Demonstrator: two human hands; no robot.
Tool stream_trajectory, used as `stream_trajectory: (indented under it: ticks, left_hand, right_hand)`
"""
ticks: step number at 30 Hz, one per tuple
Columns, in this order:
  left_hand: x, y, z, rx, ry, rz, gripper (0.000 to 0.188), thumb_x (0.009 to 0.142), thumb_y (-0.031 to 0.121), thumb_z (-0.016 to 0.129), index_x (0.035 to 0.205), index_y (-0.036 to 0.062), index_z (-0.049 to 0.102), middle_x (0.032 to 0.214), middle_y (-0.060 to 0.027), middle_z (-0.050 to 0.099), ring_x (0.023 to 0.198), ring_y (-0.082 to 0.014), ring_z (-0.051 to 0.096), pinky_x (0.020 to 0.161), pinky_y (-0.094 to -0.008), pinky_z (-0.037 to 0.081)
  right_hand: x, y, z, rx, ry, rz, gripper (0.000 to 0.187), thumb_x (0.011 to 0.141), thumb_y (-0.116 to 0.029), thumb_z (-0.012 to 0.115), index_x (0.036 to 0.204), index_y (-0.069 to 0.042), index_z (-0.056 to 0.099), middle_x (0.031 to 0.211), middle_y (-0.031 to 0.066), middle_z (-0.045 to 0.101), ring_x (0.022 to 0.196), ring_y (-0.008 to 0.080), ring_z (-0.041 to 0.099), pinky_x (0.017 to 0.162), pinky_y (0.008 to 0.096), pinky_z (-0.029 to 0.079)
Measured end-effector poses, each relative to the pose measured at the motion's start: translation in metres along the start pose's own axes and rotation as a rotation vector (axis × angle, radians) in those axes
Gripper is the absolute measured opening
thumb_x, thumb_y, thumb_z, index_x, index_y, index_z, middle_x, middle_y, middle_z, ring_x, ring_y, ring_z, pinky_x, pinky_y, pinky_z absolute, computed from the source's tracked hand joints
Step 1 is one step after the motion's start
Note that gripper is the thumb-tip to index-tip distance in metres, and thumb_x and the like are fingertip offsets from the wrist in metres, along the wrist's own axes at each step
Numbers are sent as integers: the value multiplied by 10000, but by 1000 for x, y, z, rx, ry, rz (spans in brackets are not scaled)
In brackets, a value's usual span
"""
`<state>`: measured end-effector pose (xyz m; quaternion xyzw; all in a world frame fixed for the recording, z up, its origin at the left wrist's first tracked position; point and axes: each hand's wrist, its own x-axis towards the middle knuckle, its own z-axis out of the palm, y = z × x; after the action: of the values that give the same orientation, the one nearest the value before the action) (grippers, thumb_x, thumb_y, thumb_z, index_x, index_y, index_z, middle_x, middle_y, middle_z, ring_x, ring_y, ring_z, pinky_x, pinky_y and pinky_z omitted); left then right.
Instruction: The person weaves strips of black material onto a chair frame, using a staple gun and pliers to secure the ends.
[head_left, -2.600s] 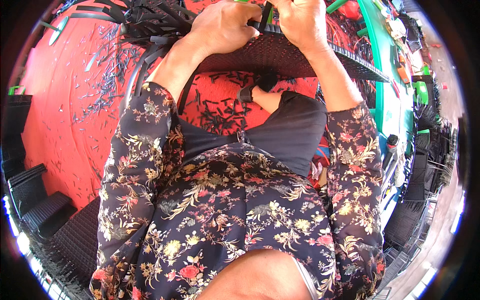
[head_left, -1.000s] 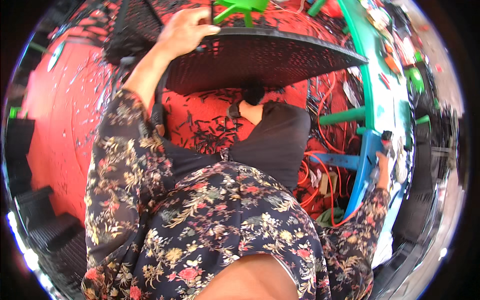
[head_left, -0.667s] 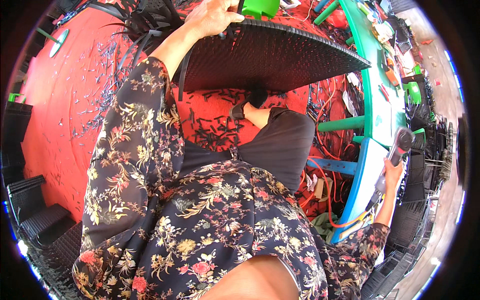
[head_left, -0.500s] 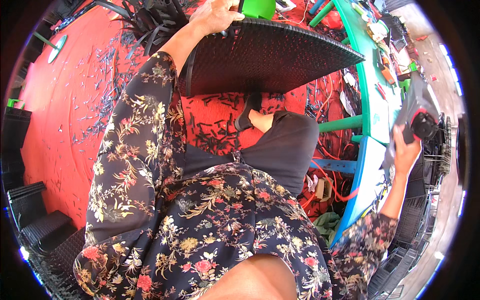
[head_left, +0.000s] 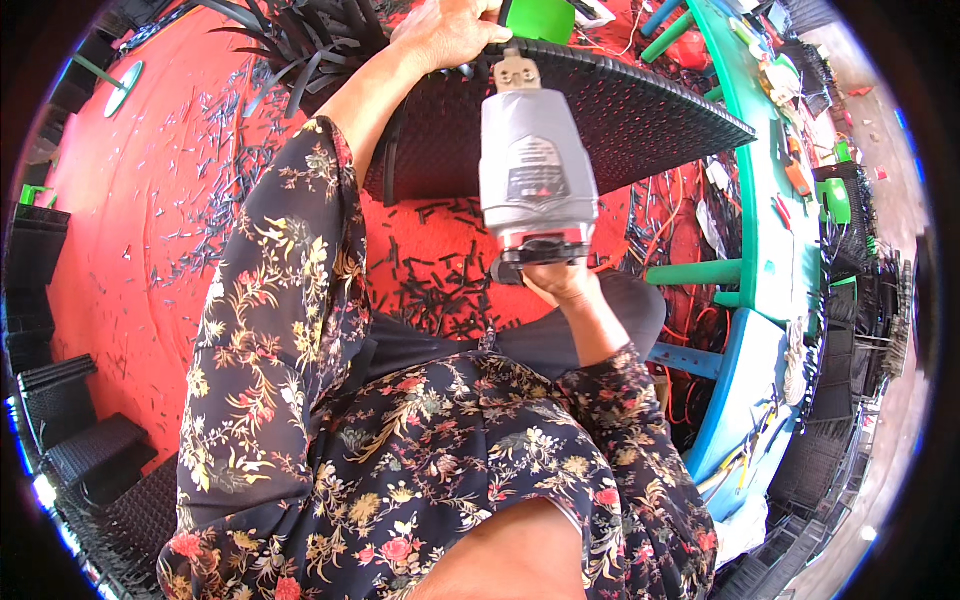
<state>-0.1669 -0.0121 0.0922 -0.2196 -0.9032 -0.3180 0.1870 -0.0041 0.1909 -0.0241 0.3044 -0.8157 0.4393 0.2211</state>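
Note:
A black woven panel [head_left: 640, 120] stands tilted in front of me, its near face toward my legs. My left hand [head_left: 450, 35] is closed on its upper edge at the left, beside loose black strips [head_left: 310, 50] that fan out leftward. What the fingertips pinch is partly hidden. My right hand [head_left: 560, 278] grips a grey power staple gun [head_left: 540, 160] from below, its handle mostly hidden. The tool's metal nose points away from me and lies over the panel's upper edge, just right of my left hand; whether it touches cannot be made out.
Short black offcuts [head_left: 430, 285] litter the red floor covering [head_left: 150, 300]. At right stand a green bench [head_left: 755, 230] with tools on it and a blue one [head_left: 735, 390]. A green plastic piece [head_left: 540, 18] sits behind the panel. Black woven pieces [head_left: 85, 440] are stacked at left.
My right hand has brought the staple gun from over the benches at far right to the panel's edge, near my left hand. The left hand keeps its hold; the view has shifted slightly.

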Motion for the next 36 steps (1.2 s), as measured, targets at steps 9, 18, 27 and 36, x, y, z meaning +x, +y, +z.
stream_trajectory:
  ticks: [9,18,27,36]
  left_hand:
    - [-6,21,-2,-12,12,-81,261,735,256,687,755,9,603,755,-196,631,768,-349,637,673,-437,482]
    - [-12,21,-2,4,36,-70,256,735,261,686,755,20,602,748,-193,624,775,-349,627,691,-439,472]
    - [-12,28,-8,-56,-22,-148,238,747,243,680,776,18,610,749,-191,621,768,-342,627,673,-426,465]
    - [-10,19,-6,-120,34,-33,211,749,188,682,814,-3,622,728,-214,597,727,-343,621,650,-427,455]
  right_hand:
    - [-13,25,25,-59,59,-146,628,704,-148,687,1261,31,457,888,169,664,782,337,672,712,366,533]
    - [-5,17,22,-87,47,-84,372,705,-78,705,1056,-16,597,868,114,678,745,204,662,695,296,520]
    - [-8,20,27,-43,53,2,561,660,-70,721,1183,-2,532,913,141,675,800,270,676,733,328,528]
    - [-5,24,26,-121,70,-46,638,673,-102,733,1249,-24,469,905,159,674,805,296,683,730,346,531]
